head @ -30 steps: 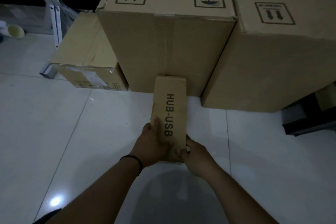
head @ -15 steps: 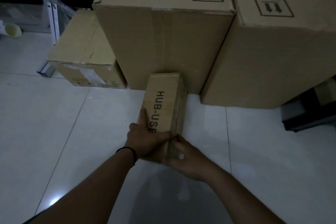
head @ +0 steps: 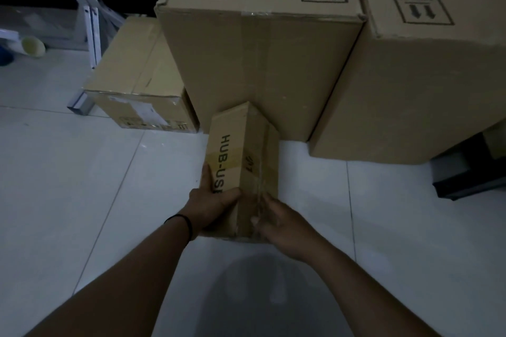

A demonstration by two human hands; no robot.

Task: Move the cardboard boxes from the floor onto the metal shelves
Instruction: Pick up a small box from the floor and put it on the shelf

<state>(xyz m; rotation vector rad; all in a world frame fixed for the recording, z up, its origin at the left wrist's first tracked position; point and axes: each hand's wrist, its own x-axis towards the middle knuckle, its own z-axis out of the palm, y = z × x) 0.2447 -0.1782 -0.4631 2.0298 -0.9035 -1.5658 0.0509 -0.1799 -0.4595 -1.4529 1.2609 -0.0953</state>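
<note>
My left hand (head: pixel 212 201) grips the near end of the HUB-USB box (head: pixel 242 169) from its left side, thumb laid over the top edge across the last printed letter, and my right hand (head: pixel 276 220) cups the near right corner with its fingers (head: pixel 262 204) curled against the taped side. Both hold the box firmly. It lies lengthwise away from me, rolled partly onto one long edge, and I cannot tell if the near end has fully left the floor (head: pixel 82 200). Its far end sits right up against the middle box (head: pixel 260 71).

To lift well, I judge I should slide my right fingers under the bottom face, since all my grip is at one end and the far end will want to droop. Drawing it toward me first would free it from the box behind. No shelves show here, so I will have to turn to find them.

The top face reads "HUB-US", the final letter under my thumb; faint handwriting beside the tape is unreadable. Beyond my fingers, the middle box carries arrow and umbrella symbols, printed upside down to me. Right of it, the right box (head: pixel 427 76) shows arrows and "100". Far left lies a low box (head: pixel 137 74) with a pale label.
</note>
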